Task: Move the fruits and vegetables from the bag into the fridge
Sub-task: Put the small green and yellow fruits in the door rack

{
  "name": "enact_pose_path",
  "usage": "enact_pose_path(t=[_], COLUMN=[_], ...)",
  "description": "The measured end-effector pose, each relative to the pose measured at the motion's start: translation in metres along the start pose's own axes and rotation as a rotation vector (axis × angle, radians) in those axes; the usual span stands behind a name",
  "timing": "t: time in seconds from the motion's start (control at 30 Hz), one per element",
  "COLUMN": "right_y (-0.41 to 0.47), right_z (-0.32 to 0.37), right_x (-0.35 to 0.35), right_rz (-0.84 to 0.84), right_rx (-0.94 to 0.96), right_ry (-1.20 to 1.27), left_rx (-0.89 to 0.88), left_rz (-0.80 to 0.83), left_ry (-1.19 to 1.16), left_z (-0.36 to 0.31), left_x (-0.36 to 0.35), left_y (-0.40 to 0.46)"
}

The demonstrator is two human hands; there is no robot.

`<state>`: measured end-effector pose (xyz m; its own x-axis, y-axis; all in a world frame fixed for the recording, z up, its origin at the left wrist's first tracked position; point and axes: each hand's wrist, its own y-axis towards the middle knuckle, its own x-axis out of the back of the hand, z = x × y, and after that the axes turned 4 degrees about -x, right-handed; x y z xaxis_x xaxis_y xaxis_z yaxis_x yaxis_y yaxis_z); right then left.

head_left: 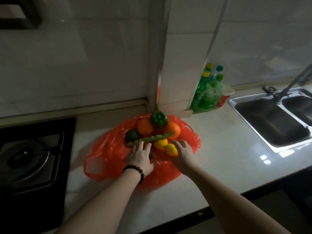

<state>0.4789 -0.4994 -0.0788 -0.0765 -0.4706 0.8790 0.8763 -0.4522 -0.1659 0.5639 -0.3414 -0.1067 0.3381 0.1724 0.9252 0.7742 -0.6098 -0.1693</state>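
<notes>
Under my left hand (140,157) a dark green thing (150,154) shows only a sliver. I can't tell what my right fingers (177,143) hold. Far right of them, the sink (270,122) is cut off.
</notes>
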Motion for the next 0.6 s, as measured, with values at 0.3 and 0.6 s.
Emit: enact_pose_path(t=[0.3,0.6], right_y=[0.038,0.044], right_z=[-0.019,-0.02], right_x=[-0.027,-0.009], right_rz=[0.22,0.214], right_rx=[0.106,0.179], right_ry=[-0.199,-0.157], left_rx=[0.131,0.216], left_rz=[-0.009,-0.175], left_ry=[-0.014,-0.043], left_z=[0.001,-0.008], left_x=[-0.028,-0.013], left_y=[0.01,0.001])
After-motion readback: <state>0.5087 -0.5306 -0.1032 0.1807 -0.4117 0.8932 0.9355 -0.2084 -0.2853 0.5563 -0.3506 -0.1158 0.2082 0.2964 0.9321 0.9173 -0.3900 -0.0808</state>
